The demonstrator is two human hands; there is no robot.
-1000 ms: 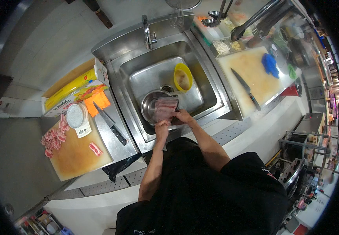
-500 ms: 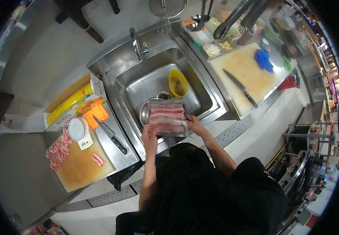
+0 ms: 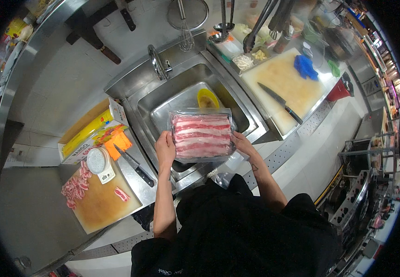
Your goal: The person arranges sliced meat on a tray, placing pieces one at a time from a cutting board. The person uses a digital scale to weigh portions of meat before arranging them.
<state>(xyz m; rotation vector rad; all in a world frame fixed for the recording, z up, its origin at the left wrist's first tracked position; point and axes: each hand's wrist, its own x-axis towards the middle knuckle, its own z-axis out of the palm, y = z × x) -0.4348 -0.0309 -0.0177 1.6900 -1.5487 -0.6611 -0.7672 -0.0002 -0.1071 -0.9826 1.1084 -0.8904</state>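
A clear vacuum pack of sliced pork belly (image 3: 202, 135), striped red and white, is held up flat over the near part of the metal sink (image 3: 163, 102). My left hand (image 3: 165, 148) grips its left edge and my right hand (image 3: 242, 144) its right edge, with fingers partly hidden behind the pack. Beyond it, a yellow bowl (image 3: 213, 95) stands in the sink, its near part covered by the pack. On the left board (image 3: 99, 210) lie a heap of cut pork pieces (image 3: 75, 187) and one separate piece (image 3: 122, 194).
Left of the sink are a kitchen scale (image 3: 100, 164), an orange cloth (image 3: 118, 142), a knife (image 3: 135, 167) and a box with a yellow roll (image 3: 87, 135). To the right, another knife (image 3: 279, 101) and a blue cloth (image 3: 305, 67) lie on a cutting board (image 3: 297, 94). Ladles (image 3: 219, 37) hang behind.
The pack has come up nearer to me and looks larger, with both hands still on its sides. It now covers the sink drain and part of the yellow bowl. My view has shifted slightly.
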